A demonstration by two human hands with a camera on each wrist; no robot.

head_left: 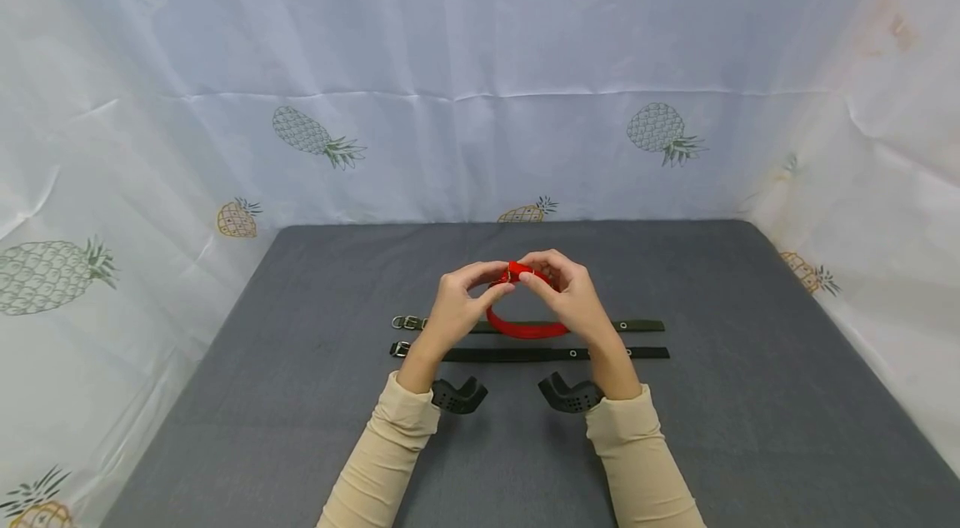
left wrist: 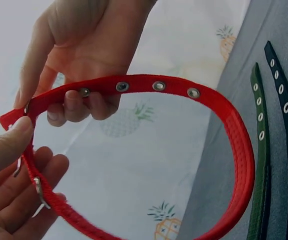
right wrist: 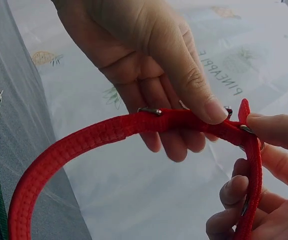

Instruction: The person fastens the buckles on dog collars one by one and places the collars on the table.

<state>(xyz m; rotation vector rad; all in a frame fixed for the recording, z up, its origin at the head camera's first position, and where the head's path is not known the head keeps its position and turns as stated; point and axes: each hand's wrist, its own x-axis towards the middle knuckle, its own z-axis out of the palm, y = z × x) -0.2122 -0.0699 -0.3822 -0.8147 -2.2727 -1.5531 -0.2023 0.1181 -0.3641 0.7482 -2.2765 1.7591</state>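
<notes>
A red collar (head_left: 527, 331) forms a loop held up between both hands above the table. My left hand (head_left: 454, 310) pinches its metal-buckle side between thumb and fingers. My right hand (head_left: 572, 296) grips the eyelet side close by, its fingertips near the left thumb. In the left wrist view a row of metal eyelets runs along the red strap (left wrist: 176, 86). In the right wrist view the pointed red tip (right wrist: 244, 111) sticks out beside a metal buckle frame (right wrist: 248, 130), right at the right thumb. Fingers partly hide the buckle.
Below the hands, a dark green collar (head_left: 643, 326) and a black collar (head_left: 510, 355) lie straight and parallel on the grey table (head_left: 300, 428), buckles left, eyelets right. Black wrist mounts (head_left: 459, 395) jut inward from both wrists. A white curtain (head_left: 480, 153) with pineapple prints stands behind.
</notes>
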